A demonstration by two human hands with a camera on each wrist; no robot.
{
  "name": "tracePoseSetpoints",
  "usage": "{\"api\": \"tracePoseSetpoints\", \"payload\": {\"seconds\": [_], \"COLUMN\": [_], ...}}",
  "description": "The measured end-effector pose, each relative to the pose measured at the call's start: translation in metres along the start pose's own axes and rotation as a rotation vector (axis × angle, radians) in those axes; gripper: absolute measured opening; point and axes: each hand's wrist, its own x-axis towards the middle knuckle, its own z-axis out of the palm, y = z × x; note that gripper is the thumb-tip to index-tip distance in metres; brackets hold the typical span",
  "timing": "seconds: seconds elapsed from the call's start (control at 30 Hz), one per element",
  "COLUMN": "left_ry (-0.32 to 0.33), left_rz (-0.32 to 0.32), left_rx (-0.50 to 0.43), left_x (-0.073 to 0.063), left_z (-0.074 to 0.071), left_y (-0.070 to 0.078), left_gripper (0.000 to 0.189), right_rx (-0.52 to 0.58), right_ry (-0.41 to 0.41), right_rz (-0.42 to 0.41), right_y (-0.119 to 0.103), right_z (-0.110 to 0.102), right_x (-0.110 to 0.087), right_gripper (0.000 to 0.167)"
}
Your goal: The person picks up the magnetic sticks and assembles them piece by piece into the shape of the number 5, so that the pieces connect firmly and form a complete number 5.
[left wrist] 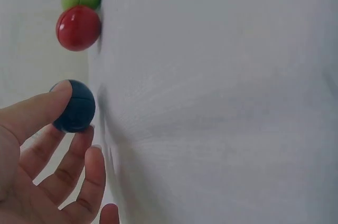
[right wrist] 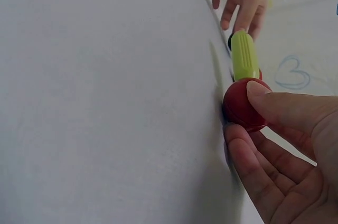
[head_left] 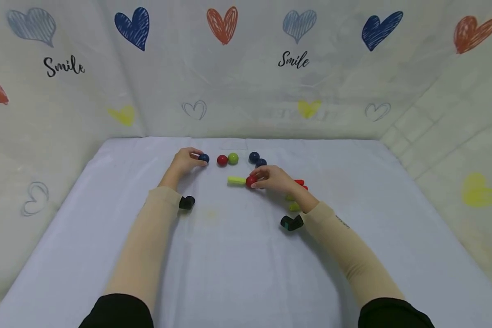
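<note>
At the far left of the table, my left hand [head_left: 183,161] pinches a dark blue ball [left wrist: 79,109] between thumb and fingers. A red ball [head_left: 222,160] and a green ball [head_left: 233,158] sit side by side just right of it. My right hand [head_left: 275,178] pinches another red ball [right wrist: 242,106] with thumb and fingertips. A ribbed yellow-green rod [right wrist: 243,55] adjoins that ball and points left toward the other hand. Behind the right hand lie two dark blue balls [head_left: 253,157], the nearer one partly covered by the fingers.
Red rods [head_left: 300,182] and yellow-green rods [head_left: 294,207] lie right of the right hand, partly hidden by its wrist. A white cloth [head_left: 238,264] covers the table. Behind the table's far edge hangs a backdrop [head_left: 246,82] printed with hearts.
</note>
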Motion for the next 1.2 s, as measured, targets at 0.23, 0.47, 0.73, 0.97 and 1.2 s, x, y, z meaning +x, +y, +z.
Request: {"api": "tracePoseSetpoints", "payload": {"seconds": [0.23,0.47,0.73,0.97,1.2], "left_ry": [-0.021,-0.051,-0.11,-0.138,-0.165], "left_rz": [0.017,0.024,0.052,0.091,0.121], "left_rx": [0.023,0.044,0.071,0.091,0.116], "left_x": [-0.007,-0.017,-0.033,-0.045,-0.056], "left_z": [0.001,0.001,0.003,0.009,0.015], "left_y": [0.011,0.015,0.017,0.014,0.014], "left_gripper": [0.048,0.047,0.049,0.047,0.044], "right_rx": [0.009,0.002,0.002,0.01,0.011], "right_ry": [0.021,0.017,0.009,-0.003,-0.003], "right_rz": [0.015,0.005,0.011,0.008,0.01], "right_y": [0.004,0.003,-0.002,-0.001,-0.001], "right_z": [-0.001,-0.001,-0.001,0.0,0.002], "right_x": [-0.001,-0.002,-0.002,0.0,0.001], "right_gripper": [0.039,0.04,0.038,0.039,0.038]}}
